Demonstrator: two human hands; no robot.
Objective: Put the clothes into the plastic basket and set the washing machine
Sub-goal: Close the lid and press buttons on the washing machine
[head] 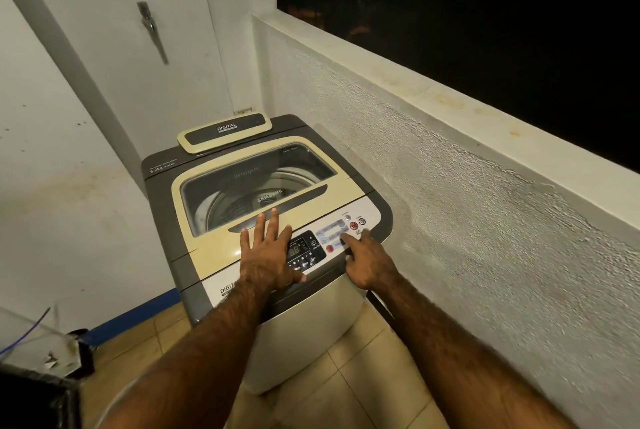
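Head view. I am looking down on a top-loading washing machine [311,338] that stands on a tiled floor [367,380], in the corner between a white wall [69,186] and a rough plastered parapet [450,193]. Its cream-framed lid [346,187] is down, and the drum shows through the lid window [249,186]. A loose cream and grey cover piece marked DIGITAL [223,133] lies on the rear deck of the machine, behind the lid.

The left hand [268,255] lies flat, palm down, fingers straight and spread. It rests across the front edge of the lid and the left part of the control panel [332,232], holding nothing. Just to its right is the digital display [295,251], which reads 88.

The right hand [369,260] reaches onto the right part of the panel. Its index finger [346,239] is stretched out, with the tip on the row of labelled buttons. The other fingers are loosely bent and grip nothing. A round red button [353,226] sits just beyond the fingertip. I cannot tell which button is being touched.

A metal tap [151,26] projects from the white wall above the machine. Above the parapet is a dark opening [485,12]. A blue skirting strip [138,316] runs along the foot of the wall at left.
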